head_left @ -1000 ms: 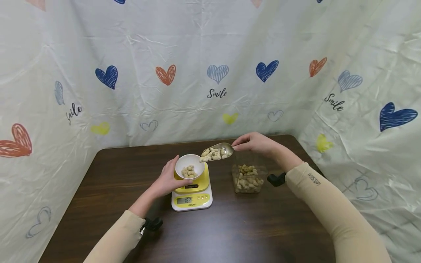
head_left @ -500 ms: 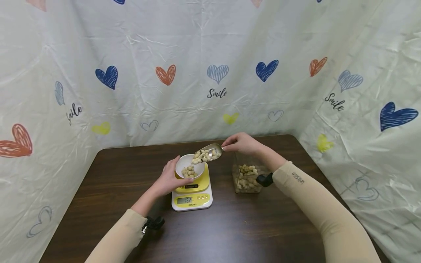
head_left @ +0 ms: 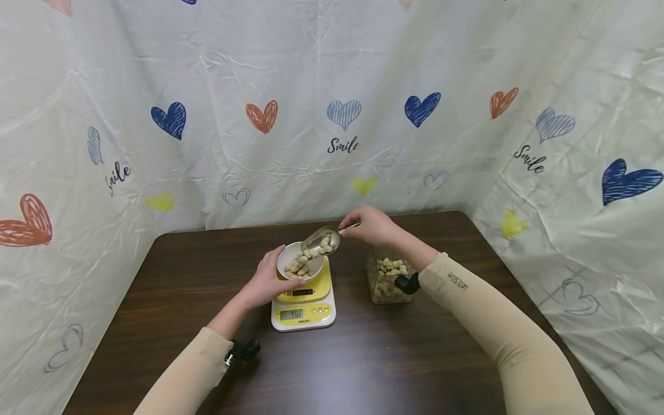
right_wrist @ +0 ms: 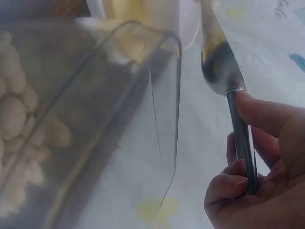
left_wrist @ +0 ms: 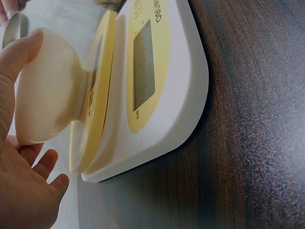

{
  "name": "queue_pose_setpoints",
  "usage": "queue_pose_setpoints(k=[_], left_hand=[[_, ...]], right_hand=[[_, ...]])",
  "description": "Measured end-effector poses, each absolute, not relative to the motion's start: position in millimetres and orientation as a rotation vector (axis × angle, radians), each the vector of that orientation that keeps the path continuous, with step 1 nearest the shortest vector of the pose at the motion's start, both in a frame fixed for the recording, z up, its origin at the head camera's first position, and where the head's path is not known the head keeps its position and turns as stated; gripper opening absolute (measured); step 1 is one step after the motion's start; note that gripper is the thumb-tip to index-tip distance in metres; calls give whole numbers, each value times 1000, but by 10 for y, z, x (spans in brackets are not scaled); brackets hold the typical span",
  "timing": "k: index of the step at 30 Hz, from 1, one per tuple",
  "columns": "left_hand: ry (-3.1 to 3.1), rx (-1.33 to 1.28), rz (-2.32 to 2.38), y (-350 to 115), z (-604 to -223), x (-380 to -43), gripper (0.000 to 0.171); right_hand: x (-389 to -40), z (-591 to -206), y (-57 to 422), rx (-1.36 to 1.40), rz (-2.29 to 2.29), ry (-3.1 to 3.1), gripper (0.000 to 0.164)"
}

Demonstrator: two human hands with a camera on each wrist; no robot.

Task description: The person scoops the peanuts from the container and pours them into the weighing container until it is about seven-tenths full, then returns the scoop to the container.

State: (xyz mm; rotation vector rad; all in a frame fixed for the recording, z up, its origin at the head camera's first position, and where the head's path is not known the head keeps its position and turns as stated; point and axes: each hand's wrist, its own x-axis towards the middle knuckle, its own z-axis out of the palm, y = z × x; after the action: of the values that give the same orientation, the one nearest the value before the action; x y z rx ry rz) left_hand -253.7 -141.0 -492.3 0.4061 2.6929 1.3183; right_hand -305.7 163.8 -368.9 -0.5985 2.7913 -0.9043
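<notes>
My left hand [head_left: 266,281] holds a white bowl [head_left: 288,253] by its side, thumb at the near rim. The bowl, with several peanuts [head_left: 298,267] inside, sits on a yellow-and-white kitchen scale [head_left: 303,321] whose display reads about 98.6. In the left wrist view the bowl [left_wrist: 47,86] stands on the yellow pan, fingers curled at its side. My right hand [head_left: 374,226] grips the handle of a metal scoop [head_left: 314,236], tilted down over the bowl with peanuts sliding off its lip. Fingers wrap the scoop's handle [right_wrist: 244,143] in the right wrist view.
A clear square container [head_left: 388,293] of peanuts stands right of the scale, under my right forearm. The dark wooden table [head_left: 207,271] ends at the back against a white curtain [head_left: 301,63] printed with hearts.
The scoop has moved left over the bowl and tilted down. Peanuts have dropped from it into the bowl, and the display went from 16.2 to about 98.6. My left hand stays put.
</notes>
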Motion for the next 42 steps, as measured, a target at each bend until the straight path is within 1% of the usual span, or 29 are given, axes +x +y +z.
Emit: queue_pose_setpoints(k=[11,19,24,29,36,42], left_hand=[[2687,418,1325,-1380,-4911,-2561,119],[2676,421,1332,-1371,-4917,-2566,118],[2691,438,1306,-1372,-4924,-2550,123],[2757,485,1281,-1354,-4835,-2500,127],[2768,623,1319,-1181,-4527,-2424,119],[2633,756,1401,-965,-4381,-2341,111]], right_hand=[[-3018,-3605,1686,-575,-907,2865,18],[-3027,-3621,1793,-571,-953,2862,21],[-2993,-3594,1897,-560,-990,2828,23],[-2920,-3505,2087,-500,-1080,2783,25],[-2800,-3359,2494,-492,-1121,2812,28],[-2709,-3278,2813,-470,-1079,2885,29]])
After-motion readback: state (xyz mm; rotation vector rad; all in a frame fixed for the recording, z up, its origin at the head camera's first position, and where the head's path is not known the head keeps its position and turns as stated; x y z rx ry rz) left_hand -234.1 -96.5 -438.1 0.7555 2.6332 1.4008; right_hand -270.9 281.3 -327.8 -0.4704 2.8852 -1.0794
